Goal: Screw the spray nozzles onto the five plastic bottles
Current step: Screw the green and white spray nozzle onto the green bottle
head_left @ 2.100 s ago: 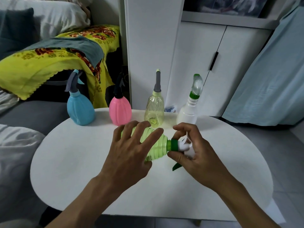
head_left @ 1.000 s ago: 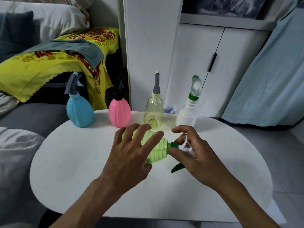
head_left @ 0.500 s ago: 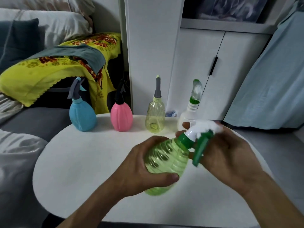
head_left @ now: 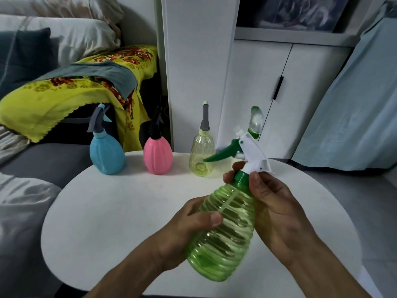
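A ribbed green bottle (head_left: pixel 225 233) is held tilted above the white table (head_left: pixel 120 211), neck pointing up and away. My left hand (head_left: pixel 184 231) grips its body. My right hand (head_left: pixel 275 203) pinches the green collar of the white spray nozzle (head_left: pixel 249 151), whose green trigger points left. At the table's far edge stand a blue bottle (head_left: pixel 106 157), a pink bottle (head_left: pixel 158 157) and a yellow bottle (head_left: pixel 202 155), each with a nozzle on top. A white bottle's green-and-clear nozzle (head_left: pixel 256 121) shows behind the held nozzle; its body is hidden.
A grey sofa (head_left: pixel 38 160) with a yellow flowered blanket (head_left: pixel 64 93) lies to the left. White cabinet doors (head_left: pixel 268 93) stand behind the table, and a light blue cloth (head_left: pixel 354 115) hangs at the right.
The green bottle has been lifted off the table, where it lay on its side, and raised toward me. The nozzle's trigger now points left.
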